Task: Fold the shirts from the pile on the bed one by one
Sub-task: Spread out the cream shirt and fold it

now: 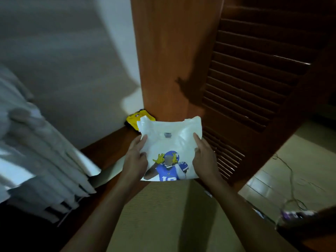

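A folded white shirt was held up in both hands before a wooden wardrobe.

From the head view, the left hand gripped the shirt's left edge and the right hand gripped its right edge, thumbs on top, so the shirt hung flat between them with its blue football-player print facing up. It was above the near end of a wooden ledge, in front of the wardrobe's plain post. Just behind it, partly hidden, a yellow shirt lay on the ledge in the corner by the wall. The louvred door stood to the right, and rumpled white bedding lay to the left.
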Available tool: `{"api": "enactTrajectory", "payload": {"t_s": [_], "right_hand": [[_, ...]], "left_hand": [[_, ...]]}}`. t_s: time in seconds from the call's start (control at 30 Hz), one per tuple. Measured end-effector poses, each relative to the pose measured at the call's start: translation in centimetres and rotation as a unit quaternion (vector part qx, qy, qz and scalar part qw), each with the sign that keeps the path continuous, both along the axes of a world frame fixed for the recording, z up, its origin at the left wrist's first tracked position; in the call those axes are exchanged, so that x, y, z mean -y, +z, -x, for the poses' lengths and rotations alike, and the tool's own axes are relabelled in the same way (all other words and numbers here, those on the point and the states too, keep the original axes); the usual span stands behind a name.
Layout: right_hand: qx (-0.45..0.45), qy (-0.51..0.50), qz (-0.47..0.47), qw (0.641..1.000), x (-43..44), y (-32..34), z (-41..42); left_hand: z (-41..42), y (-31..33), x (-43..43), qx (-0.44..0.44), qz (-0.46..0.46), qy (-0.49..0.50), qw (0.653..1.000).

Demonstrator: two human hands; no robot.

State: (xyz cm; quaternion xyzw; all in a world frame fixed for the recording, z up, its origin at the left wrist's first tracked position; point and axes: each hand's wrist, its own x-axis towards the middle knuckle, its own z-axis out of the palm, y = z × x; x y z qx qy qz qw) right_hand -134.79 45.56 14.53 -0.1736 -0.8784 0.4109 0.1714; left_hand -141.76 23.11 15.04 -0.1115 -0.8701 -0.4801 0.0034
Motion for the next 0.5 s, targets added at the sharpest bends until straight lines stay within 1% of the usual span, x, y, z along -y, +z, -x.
{"api": "enactTrajectory", "payload": {"t_s": [0.13,0.23,0.37,0.5], "right_hand": [[0.003,0.052,0.007,0.999,0.1,-1.1,7.0],[-0.016,0.092,0.012,0.996,-0.7,-2.6,12.4],[0.026,0.122,0.030,0.992,-2.2,-3.8,20.1],[0.033,0.168,0.023,0.985,-3.2,-4.8,26.0]], "left_hand": [[5.0,-1.2,1.0,-0.001,0.008,0.041,0.999],[8.9,-2.1,0.7,-0.011,0.017,0.071,0.997],[14.1,-3.2,-0.7,-0.007,0.013,0.123,0.992],[18.2,-4.3,-2.1,0.004,0.010,0.168,0.986]]}}
